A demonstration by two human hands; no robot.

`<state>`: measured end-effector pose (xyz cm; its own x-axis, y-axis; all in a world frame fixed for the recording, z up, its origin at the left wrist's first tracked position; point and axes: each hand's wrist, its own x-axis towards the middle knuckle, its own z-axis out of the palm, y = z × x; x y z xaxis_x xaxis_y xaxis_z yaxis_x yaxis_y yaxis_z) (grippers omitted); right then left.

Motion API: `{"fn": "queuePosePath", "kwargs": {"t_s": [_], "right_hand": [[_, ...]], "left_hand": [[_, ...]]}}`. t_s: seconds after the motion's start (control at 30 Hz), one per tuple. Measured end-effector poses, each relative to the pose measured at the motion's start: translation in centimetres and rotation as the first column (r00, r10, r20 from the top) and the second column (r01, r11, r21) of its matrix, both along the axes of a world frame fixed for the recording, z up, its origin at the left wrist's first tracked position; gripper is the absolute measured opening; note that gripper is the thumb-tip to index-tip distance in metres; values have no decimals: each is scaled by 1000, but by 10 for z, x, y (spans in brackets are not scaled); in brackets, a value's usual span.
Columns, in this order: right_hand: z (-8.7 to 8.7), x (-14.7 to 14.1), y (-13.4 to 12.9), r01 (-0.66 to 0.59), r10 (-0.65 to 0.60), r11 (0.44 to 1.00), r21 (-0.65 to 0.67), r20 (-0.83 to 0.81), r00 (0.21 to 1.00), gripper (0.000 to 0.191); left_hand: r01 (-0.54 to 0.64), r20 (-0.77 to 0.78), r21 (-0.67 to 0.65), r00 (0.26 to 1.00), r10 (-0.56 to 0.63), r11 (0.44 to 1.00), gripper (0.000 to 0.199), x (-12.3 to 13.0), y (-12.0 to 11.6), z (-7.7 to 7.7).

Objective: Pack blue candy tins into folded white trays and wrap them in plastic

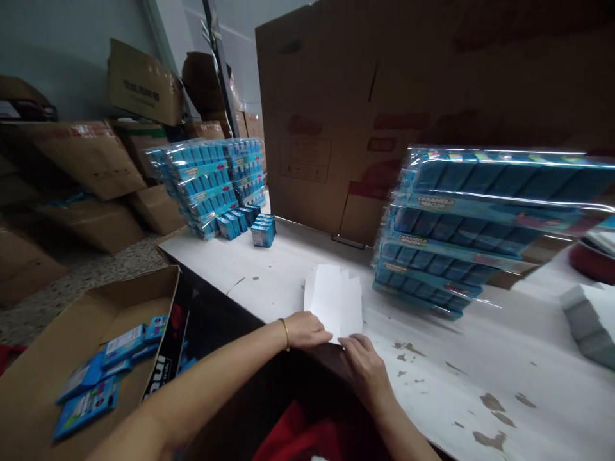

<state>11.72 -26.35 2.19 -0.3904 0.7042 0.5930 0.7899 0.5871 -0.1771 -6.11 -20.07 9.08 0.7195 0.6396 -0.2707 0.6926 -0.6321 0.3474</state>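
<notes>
A folded white card piece (334,298) rests on the white table (283,282) near its front edge. My left hand (305,330), with a gold bracelet at the wrist, is closed on the near left part of the card. My right hand (366,362) has its fingers bent and pressed on the card's near right edge. The fingertips of both hands are close together but apart.
Wrapped stacks of blue boxes stand at the right (437,237) and back left (202,182). Small blue boxes (263,230) sit beside the left stack. An open carton (29,390) with blue packets is at the lower left. A large cardboard box (321,96) stands behind.
</notes>
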Motion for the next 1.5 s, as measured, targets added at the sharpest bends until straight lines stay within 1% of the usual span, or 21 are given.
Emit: {"fn": "queuePosePath", "kwargs": {"t_s": [0.07, 0.13, 0.2, 0.23, 0.33, 0.4, 0.47, 0.53, 0.6, 0.67, 0.73, 0.77, 0.83, 0.93, 1.03, 1.17, 1.2, 1.23, 1.3, 1.37, 1.5], "right_hand": [[0, -4, 0, -11, 9, 999, -32, -54, 999, 23], [3, -8, 1, -93, 83, 993, -72, -137, 987, 28], [6, -11, 3, -166, 121, 975, -149, -273, 954, 35], [8, -12, 5, -180, 101, 964, -195, -356, 929, 38], [11, -12, 7, -176, -34, 935, -308, -572, 819, 42], [12, -12, 6, -192, -87, 919, -345, -651, 754, 41], [13, -11, 5, -215, -116, 899, -381, -683, 722, 40], [12, -11, 4, -229, -133, 885, -405, -691, 710, 40], [12, -11, 3, -232, -124, 885, -404, -684, 719, 40], [11, -11, 3, -223, -104, 893, -390, -663, 741, 39], [11, -11, 4, -209, -84, 902, -377, -629, 773, 39], [11, -11, 4, -204, -74, 905, -373, -610, 789, 39], [11, -11, 5, -195, -57, 909, -367, -575, 816, 39], [11, -11, 6, -178, -50, 917, -356, -547, 836, 40], [10, -11, 7, -169, -44, 921, -349, -527, 848, 40], [11, -9, 8, -165, -51, 918, -359, -521, 852, 38], [12, -9, 8, -160, -58, 917, -365, -520, 852, 37], [13, -8, 7, -155, -65, 916, -371, -517, 854, 36], [16, -6, 7, -145, -75, 914, -380, -509, 857, 36], [17, -5, 8, -143, -74, 912, -384, -498, 864, 36], [17, -6, 9, -138, -58, 913, -384, -456, 888, 36]], "left_hand": [[15, 49, -70, 999, -11, 997, 24, -6, 4, 0], [17, 88, -101, 996, -8, 995, 16, -9, 5, -3], [-11, 107, -89, 994, 20, 996, 16, -10, 6, -10], [-34, 111, -89, 993, 44, 995, 16, -10, 7, -13], [-145, 97, -86, 983, 153, 986, 15, -6, 9, -20], [-210, 84, -83, 973, 216, 974, 16, -3, 11, -21], [-265, 78, -73, 959, 271, 961, 21, 0, 12, -21], [-311, 90, -51, 945, 314, 949, 27, 3, 10, -21], [-330, 125, 16, 937, 325, 944, 28, 5, 3, -21], [-284, 149, 144, 953, 263, 948, 18, 6, -7, -23], [-194, 143, 274, 977, 160, 942, 16, 6, -17, -25], [-157, 132, 319, 984, 120, 935, 18, 6, -21, -27], [-113, 106, 346, 991, 80, 932, 16, 7, -27, -28], [-62, 31, 320, 998, 55, 945, 11, 14, -26, -26], [-15, -74, 264, 997, 36, 964, 13, 26, -19, -19], [5, -208, 119, 978, 20, 993, 4, 42, -11, -11], [-5, -218, 91, 976, 25, 996, 3, 44, -10, -11], [-16, -210, 73, 977, 32, 997, 6, 46, -9, -10], [-41, -161, 66, 986, 51, 997, 13, 47, -9, -11], [-58, -129, 56, 989, 65, 997, 15, 46, -8, -11], [-42, -167, -22, 985, 38, 999, 15, 43, -5, -11]]}}
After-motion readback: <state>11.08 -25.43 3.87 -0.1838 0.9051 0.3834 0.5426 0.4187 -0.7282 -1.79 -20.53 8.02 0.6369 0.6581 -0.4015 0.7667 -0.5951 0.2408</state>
